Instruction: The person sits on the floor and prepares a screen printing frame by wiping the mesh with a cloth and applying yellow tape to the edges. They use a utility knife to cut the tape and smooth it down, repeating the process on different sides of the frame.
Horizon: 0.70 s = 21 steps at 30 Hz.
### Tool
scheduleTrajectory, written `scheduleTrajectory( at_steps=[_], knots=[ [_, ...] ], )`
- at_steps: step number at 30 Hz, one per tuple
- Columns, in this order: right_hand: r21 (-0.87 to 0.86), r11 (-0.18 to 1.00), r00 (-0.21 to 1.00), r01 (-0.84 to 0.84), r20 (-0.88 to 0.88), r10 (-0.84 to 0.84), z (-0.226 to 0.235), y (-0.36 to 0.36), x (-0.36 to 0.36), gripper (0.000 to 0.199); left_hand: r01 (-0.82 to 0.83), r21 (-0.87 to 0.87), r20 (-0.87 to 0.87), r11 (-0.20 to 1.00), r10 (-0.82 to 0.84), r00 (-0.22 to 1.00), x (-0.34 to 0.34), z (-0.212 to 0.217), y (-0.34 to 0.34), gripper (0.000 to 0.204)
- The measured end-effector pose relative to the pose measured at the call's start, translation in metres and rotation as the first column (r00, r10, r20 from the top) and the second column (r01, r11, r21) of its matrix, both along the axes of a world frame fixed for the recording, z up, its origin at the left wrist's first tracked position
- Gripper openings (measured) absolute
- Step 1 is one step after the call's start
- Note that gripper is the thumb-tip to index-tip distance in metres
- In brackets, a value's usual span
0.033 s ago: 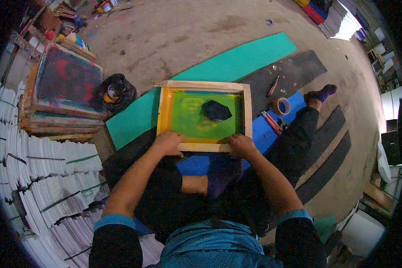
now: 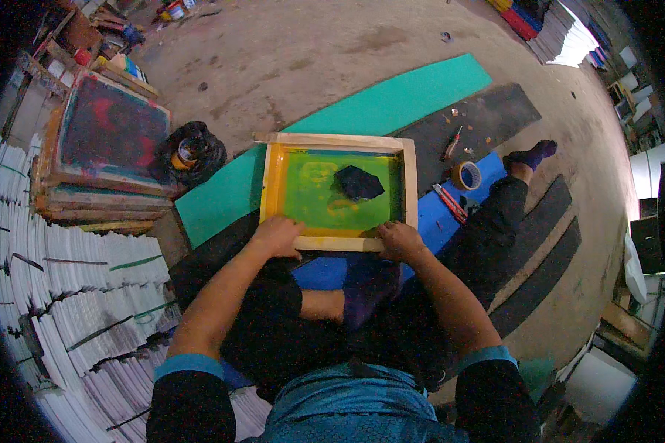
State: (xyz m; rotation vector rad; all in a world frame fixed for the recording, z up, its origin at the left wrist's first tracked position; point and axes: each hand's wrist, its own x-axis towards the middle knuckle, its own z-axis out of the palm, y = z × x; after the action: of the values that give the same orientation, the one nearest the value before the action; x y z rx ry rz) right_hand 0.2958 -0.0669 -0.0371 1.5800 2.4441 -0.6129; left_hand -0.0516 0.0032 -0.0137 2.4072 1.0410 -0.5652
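Note:
A wooden screen-printing frame (image 2: pixel 347 140) with yellow stains lies across the mats in front of me. Its mesh (image 2: pixel 310 199) looks green with yellow smears. On the mesh rests a crumpled dark piece (image 2: pixel 358 183), perhaps cloth. My left hand (image 2: pixel 277 236) is closed over the near left corner of the frame. At the near right corner my right hand (image 2: pixel 400 241) grips the same frame, thumb toward the inside. The undersides of the fingers are hidden by the wood.
Green (image 2: pixel 399 96), black (image 2: pixel 495 118) and blue (image 2: pixel 425 218) mats lie beneath. Right of the frame sit a tape roll (image 2: pixel 465 176), red cutters (image 2: pixel 449 203) and a screwdriver-like tool (image 2: pixel 452 142). Stacked screens (image 2: pixel 111 129), a black bag (image 2: pixel 207 151) and paper bundles (image 2: pixel 89 266) stand left.

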Motion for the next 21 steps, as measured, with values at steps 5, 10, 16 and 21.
scheduleTrajectory(
  at_steps=[5, 10, 16, 21],
  knots=[
    [-0.029, 1.000, 1.000, -0.011, 0.024, 0.011, -0.001, 0.003, -0.004, 0.066, 0.088, 0.072, -0.018, 0.994, -0.086, 0.996, -0.010, 0.004, -0.001, 0.069],
    [-0.031, 0.999, 1.000, -0.027, 0.005, 0.027, -0.014, 0.015, -0.031, 0.063, 0.177, 0.321, 0.032, 0.931, -0.198, 0.980, -0.025, 0.008, 0.011, 0.066],
    [0.040, 0.999, 0.987, -0.022, -0.161, 0.028, -0.011, 0.023, -0.100, 0.064, -0.631, 0.235, 0.386, 0.739, 0.525, 0.759, -0.066, -0.024, 0.006, 0.058],
    [-0.073, 0.997, 0.978, -0.003, -0.209, -0.013, -0.002, 0.041, -0.156, 0.066, -0.750, 0.044, 0.327, 0.660, 0.700, 0.635, -0.056, -0.025, 0.010, 0.059]
  ],
)
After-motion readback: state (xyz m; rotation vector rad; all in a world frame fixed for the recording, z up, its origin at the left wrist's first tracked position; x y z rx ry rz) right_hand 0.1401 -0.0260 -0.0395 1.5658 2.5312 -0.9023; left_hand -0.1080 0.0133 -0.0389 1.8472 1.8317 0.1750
